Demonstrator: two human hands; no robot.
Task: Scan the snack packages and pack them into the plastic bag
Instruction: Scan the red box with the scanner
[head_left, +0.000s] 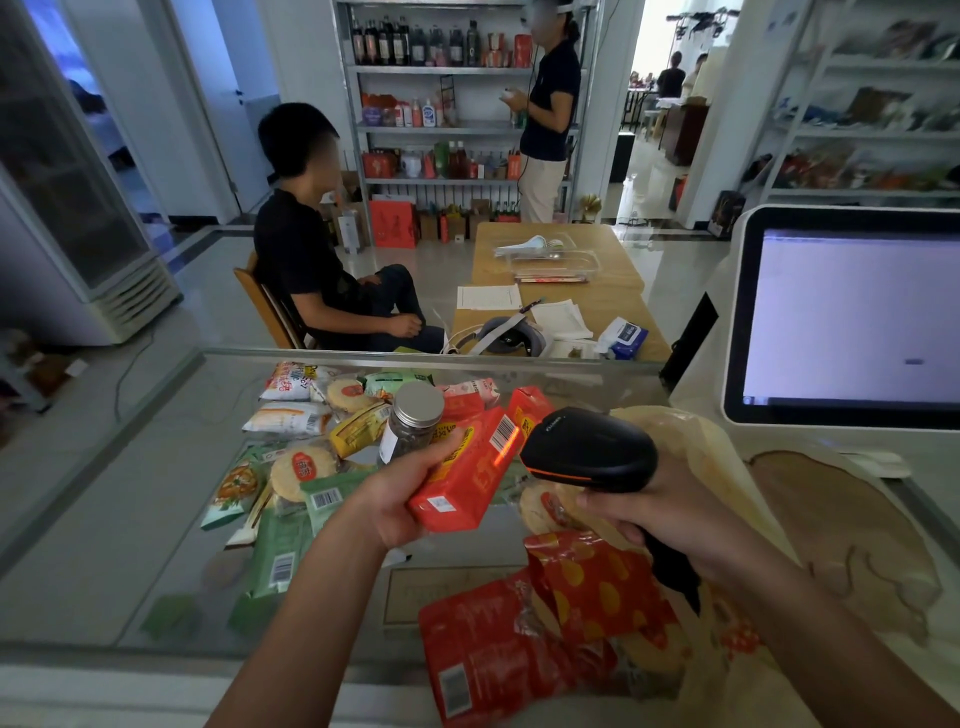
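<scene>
Light from the scanner (589, 449) falls as an orange bar across the barcode of the red box (467, 473). I hold the box in my left hand (400, 499) above the bench (104, 519), fingers (447, 441) curled round its lower end. My right hand (670, 512) grips the scanner's handle, fingers wrapped round it, with the scanner's head just beside the box's upper end. The plastic bag (727, 467) lies under that hand, red packets (519, 649) at its mouth. More snacks (311, 431) and a jar (413, 421) sit on the bench behind the box, and a lit screen (852, 317) stands at the right.
</scene>
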